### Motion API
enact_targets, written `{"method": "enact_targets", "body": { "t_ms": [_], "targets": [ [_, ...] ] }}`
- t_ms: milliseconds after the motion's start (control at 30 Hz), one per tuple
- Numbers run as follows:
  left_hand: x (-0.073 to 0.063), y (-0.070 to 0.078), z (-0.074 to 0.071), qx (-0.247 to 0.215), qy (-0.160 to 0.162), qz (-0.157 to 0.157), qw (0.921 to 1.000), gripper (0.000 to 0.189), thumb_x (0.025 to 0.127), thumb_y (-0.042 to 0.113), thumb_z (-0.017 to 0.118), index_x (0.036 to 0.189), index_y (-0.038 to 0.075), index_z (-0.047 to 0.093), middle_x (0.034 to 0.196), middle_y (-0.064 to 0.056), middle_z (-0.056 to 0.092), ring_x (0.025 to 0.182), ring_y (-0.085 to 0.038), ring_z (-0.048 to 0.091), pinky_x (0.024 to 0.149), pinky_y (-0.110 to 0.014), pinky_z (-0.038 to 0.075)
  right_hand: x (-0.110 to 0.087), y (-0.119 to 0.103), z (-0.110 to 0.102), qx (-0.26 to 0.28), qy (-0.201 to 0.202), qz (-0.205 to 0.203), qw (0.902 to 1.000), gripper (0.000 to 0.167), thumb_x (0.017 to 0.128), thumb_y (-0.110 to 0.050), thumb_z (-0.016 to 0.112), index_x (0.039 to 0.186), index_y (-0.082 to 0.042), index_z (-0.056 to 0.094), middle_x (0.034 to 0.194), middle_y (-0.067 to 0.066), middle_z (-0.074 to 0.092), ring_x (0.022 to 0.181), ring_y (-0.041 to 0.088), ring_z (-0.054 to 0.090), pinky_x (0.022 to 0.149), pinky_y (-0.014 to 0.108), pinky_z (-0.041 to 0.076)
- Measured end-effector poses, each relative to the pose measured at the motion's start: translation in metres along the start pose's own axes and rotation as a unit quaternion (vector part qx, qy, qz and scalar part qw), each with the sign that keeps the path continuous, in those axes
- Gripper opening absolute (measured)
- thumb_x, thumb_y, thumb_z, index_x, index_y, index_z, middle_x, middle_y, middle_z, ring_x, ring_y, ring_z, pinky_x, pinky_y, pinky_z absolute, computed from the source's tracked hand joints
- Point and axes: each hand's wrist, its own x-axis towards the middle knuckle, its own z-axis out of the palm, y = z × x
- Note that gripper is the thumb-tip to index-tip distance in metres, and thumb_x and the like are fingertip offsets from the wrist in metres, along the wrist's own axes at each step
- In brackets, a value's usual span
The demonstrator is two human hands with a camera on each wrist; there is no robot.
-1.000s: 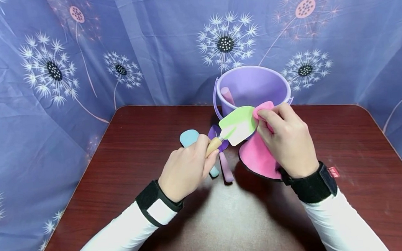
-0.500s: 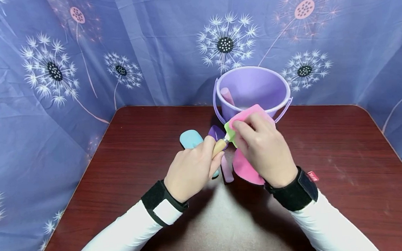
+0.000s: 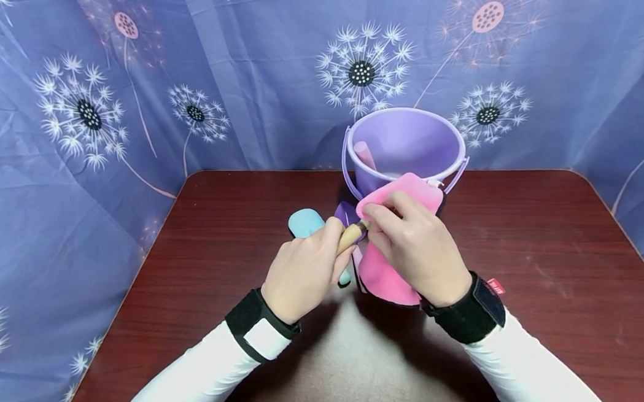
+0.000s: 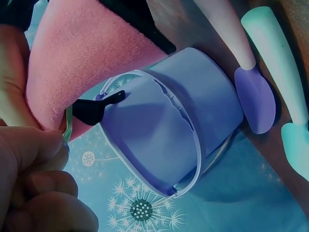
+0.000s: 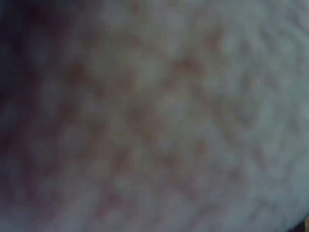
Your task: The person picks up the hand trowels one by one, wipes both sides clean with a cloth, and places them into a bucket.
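My left hand [image 3: 304, 273] grips the wooden handle of a small garden trowel [image 3: 349, 238], which points to the right. With curled fingers, my right hand [image 3: 421, 247] pinches a pink cloth [image 3: 384, 277] with a black edge around the trowel's blade. The cloth hides most of that blade; a sliver of its green edge shows in the left wrist view, near the left thumb. The rest of the cloth hangs below the right hand. The right wrist view is a close blur in which I cannot make out anything.
Behind the hands stands a purple bucket [image 3: 407, 137] with a pink handle [image 3: 363, 154] sticking up inside. On the table [image 3: 235, 231] lie a light blue shovel [image 3: 305, 223] and a purple shovel [image 4: 256, 99] with a pink handle. A flowered cloth backdrop [image 3: 269, 56] surrounds the table.
The right hand has moved left with the pink cloth, from the green blade's tip toward the handle, so the cloth now covers the blade. The left hand has shifted slightly right.
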Motion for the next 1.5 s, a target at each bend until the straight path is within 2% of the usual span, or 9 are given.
{"method": "enact_targets", "body": {
  "t_ms": [200, 367, 533, 733, 867, 1067, 1267, 1367, 1500],
  "targets": [
    [-0.002, -0.004, -0.003, -0.007, -0.008, -0.009, 0.9999, 0.03, 0.104, 0.029, 0.07, 0.098, 0.009, 0.048, 0.069, 0.003, 0.045, 0.047, -0.014, 0.048, 0.041, -0.033, 0.044, -0.001, 0.02, -0.011, 0.0, 0.024, 0.033, 0.9992, 0.02, 0.091, 0.008, 0.069, 0.106, -0.003, 0.077, 0.101, 0.015, 0.064, 0.088, 0.031, 0.064, 0.072, 0.041, 0.056],
    [-0.005, -0.01, -0.005, -0.028, -0.007, -0.025, 0.9993, 0.027, 0.103, 0.029, 0.072, 0.107, 0.009, 0.054, 0.071, 0.004, 0.048, 0.046, -0.012, 0.046, 0.041, -0.032, 0.043, -0.006, 0.038, -0.023, -0.025, 0.055, 0.089, 0.9942, 0.016, 0.092, 0.002, 0.076, 0.107, -0.003, 0.078, 0.095, 0.016, 0.061, 0.077, 0.03, 0.062, 0.068, 0.045, 0.055],
    [-0.006, -0.019, -0.007, -0.083, -0.008, -0.059, 0.9947, 0.024, 0.102, 0.028, 0.074, 0.107, 0.012, 0.057, 0.067, 0.007, 0.047, 0.049, -0.01, 0.045, 0.044, -0.03, 0.042, -0.01, 0.05, -0.036, -0.035, 0.074, 0.129, 0.9883, 0.016, 0.095, -0.004, 0.072, 0.109, -0.004, 0.079, 0.091, 0.016, 0.056, 0.073, 0.027, 0.055, 0.068, 0.037, 0.045],
    [-0.005, -0.028, -0.008, -0.158, 0.001, -0.09, 0.9833, 0.02, 0.102, 0.026, 0.073, 0.106, 0.012, 0.06, 0.064, 0.008, 0.044, 0.053, -0.007, 0.044, 0.048, -0.029, 0.041, -0.013, 0.05, -0.046, -0.011, 0.087, 0.141, 0.9861, 0.017, 0.097, -0.008, 0.068, 0.108, -0.002, 0.08, 0.091, 0.017, 0.058, 0.076, 0.022, 0.052, 0.071, 0.029, 0.037],
    [-0.004, -0.032, -0.007, -0.205, 0.001, -0.106, 0.9731, 0.017, 0.105, 0.028, 0.07, 0.102, 0.014, 0.062, 0.064, 0.008, 0.041, 0.055, -0.007, 0.042, 0.049, -0.029, 0.038, -0.014, 0.043, -0.045, 0.002, 0.083, 0.126, 0.9885, 0.017, 0.096, -0.008, 0.068, 0.108, -0.002, 0.079, 0.089, 0.015, 0.056, 0.076, 0.018, 0.049, 0.071, 0.026, 0.036],
    [0.0, -0.034, -0.005, -0.273, -0.024, -0.155, 0.9492, 0.027, 0.11, 0.04, 0.059, 0.094, 0.021, 0.066, 0.068, 0.008, 0.038, 0.059, -0.008, 0.037, 0.054, -0.03, 0.034, -0.013, 0.026, -0.036, 0.032, 0.072, 0.09, 0.9928, 0.017, 0.093, -0.004, 0.071, 0.107, -0.003, 0.079, 0.091, 0.013, 0.058, 0.077, 0.016, 0.05, 0.072, 0.023, 0.039],
    [0.0, -0.031, -0.004, -0.309, -0.06, -0.171, 0.9335, 0.028, 0.112, 0.033, 0.056, 0.09, 0.019, 0.067, 0.069, 0.006, 0.039, 0.06, -0.01, 0.037, 0.054, -0.03, 0.032, -0.01, 0.008, -0.021, 0.058, 0.056, 0.028, 0.9964, 0.029, 0.082, 0.007, 0.079, 0.109, -0.003, 0.079, 0.096, 0.012, 0.064, 0.074, 0.019, 0.06, 0.068, 0.029, 0.05],
    [-0.001, -0.028, -0.004, -0.328, -0.076, -0.177, 0.9249, 0.03, 0.112, 0.033, 0.055, 0.089, 0.018, 0.066, 0.068, 0.005, 0.044, 0.06, -0.011, 0.04, 0.054, -0.03, 0.034, -0.008, 0.001, -0.013, 0.056, 0.052, -0.007, 0.997, 0.029, 0.083, 0.008, 0.077, 0.11, -0.004, 0.078, 0.095, 0.012, 0.064, 0.073, 0.021, 0.062, 0.064, 0.035, 0.054],
    [-0.001, -0.025, -0.003, -0.342, -0.085, -0.183, 0.9178, 0.029, 0.112, 0.033, 0.055, 0.09, 0.018, 0.067, 0.066, 0.004, 0.049, 0.059, -0.012, 0.044, 0.054, -0.03, 0.037, -0.005, -0.005, -0.005, 0.041, 0.056, -0.027, 0.9972, 0.028, 0.085, 0.008, 0.068, 0.11, -0.003, 0.077, 0.094, 0.013, 0.064, 0.075, 0.025, 0.062, 0.063, 0.037, 0.055]
  ]
}}
